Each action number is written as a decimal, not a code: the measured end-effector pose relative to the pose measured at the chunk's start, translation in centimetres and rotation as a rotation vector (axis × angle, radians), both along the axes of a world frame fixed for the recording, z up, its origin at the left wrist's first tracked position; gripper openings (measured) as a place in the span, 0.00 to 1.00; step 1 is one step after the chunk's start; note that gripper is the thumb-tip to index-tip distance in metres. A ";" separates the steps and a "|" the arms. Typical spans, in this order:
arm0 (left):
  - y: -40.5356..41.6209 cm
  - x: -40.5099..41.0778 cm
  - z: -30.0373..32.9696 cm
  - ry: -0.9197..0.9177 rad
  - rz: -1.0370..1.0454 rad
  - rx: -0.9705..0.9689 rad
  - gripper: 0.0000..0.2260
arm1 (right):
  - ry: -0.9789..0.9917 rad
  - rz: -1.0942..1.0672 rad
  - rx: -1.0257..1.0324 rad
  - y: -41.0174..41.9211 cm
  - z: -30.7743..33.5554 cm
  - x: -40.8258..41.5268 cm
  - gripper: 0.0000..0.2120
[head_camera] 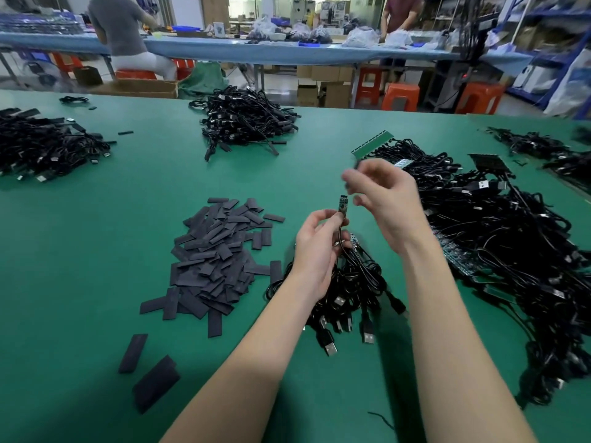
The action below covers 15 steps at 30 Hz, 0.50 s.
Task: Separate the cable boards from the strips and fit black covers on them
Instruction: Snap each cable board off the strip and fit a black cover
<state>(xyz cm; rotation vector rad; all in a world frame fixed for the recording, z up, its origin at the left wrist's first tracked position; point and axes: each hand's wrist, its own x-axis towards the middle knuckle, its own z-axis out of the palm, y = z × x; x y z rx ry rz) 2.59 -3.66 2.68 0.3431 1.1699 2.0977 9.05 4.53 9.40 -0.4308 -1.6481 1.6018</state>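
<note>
Centrally, the left hand pinches a small cable board upright by its black cable, just above a cable bundle. The right hand, blurred, seems loosely curled and holding nothing. No writing is legible. Black covers lie heaped at left centre; unseparated strips and tangled cables fill the right.

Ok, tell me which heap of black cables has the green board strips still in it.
The big heap of cables right of the right hand. Green strips poke from its far edge; the heaps at far left and far centre show only covered ends.
</note>
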 end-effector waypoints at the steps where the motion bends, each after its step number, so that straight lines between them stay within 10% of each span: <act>1: -0.1 0.0 -0.2 0.012 -0.004 -0.002 0.03 | 0.057 -0.013 -0.152 0.7 -0.5 0.8 0.07; 5: -0.3 0.1 0.1 -0.021 -0.003 0.027 0.05 | 0.141 -0.020 -0.471 1.8 -3.0 1.9 0.12; 15: -1.1 -0.1 0.5 -0.107 -0.151 0.115 0.08 | 0.146 0.019 -0.508 1.9 -4.5 1.7 0.07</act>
